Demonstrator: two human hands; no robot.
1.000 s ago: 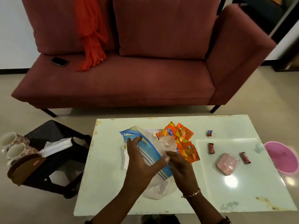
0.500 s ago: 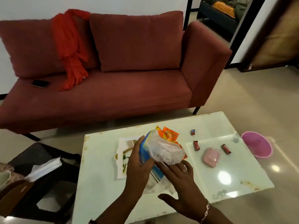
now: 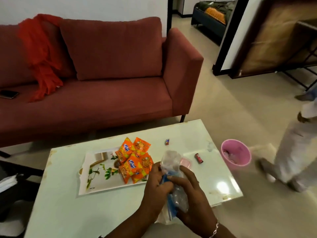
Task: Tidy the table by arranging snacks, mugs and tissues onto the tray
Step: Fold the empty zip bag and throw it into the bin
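Note:
Both hands grip a crumpled clear plastic bag (image 3: 171,162) with a blue strip, held over the table's near right part. My left hand (image 3: 157,184) clasps its left side and my right hand (image 3: 190,194) its right side. A white tray (image 3: 96,169) with a leaf print lies on the pale table (image 3: 68,212). Several orange snack packets (image 3: 135,158) are piled on the tray's right end. A pink tissue pack (image 3: 186,163) shows partly behind the bag. Two small dark candies (image 3: 167,142) (image 3: 199,158) lie loose on the table.
A red sofa (image 3: 103,93) with an orange cloth (image 3: 41,57) and a phone (image 3: 8,94) stands behind the table. A pink bin (image 3: 235,154) sits on the floor right of the table, with a person's legs (image 3: 295,152) beside it. A dark side table (image 3: 15,191) with tissues (image 3: 7,181) is at left.
The view has swung right. The bag has been scrunched smaller and moved right off the tray, uncovering the tray and snack packets. My right hand now closes on the bag.

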